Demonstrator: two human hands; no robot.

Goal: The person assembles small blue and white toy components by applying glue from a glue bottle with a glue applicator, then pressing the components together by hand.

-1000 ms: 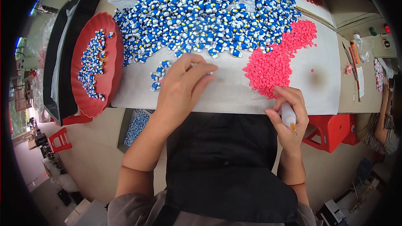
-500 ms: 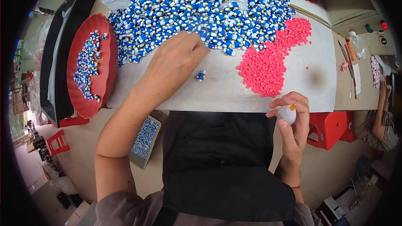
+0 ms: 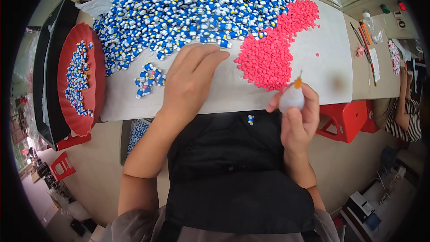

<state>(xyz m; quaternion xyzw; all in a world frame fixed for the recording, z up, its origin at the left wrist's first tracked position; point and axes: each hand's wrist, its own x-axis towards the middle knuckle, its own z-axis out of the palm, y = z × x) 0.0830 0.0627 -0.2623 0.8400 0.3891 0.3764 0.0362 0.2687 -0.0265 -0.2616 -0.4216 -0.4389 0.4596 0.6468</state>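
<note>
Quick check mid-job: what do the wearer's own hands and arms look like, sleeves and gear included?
The left hand and right hand are bare, with no gloves, watch or bracelet visible. Short, plain grey-brown sleeves end above the elbows. A plain black apron covers the front. No cables show on either arm.

Red stool (image 3: 351,117), orange tube (image 3: 367,33) (near a clear bottle (image 3: 368,21)), co-worker (image 3: 408,121) in stripes

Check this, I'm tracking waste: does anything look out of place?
Yes: a blue-and-white figure shows over the black apron, off the table, away from its pile; resting or falling, I can't tell.
</note>
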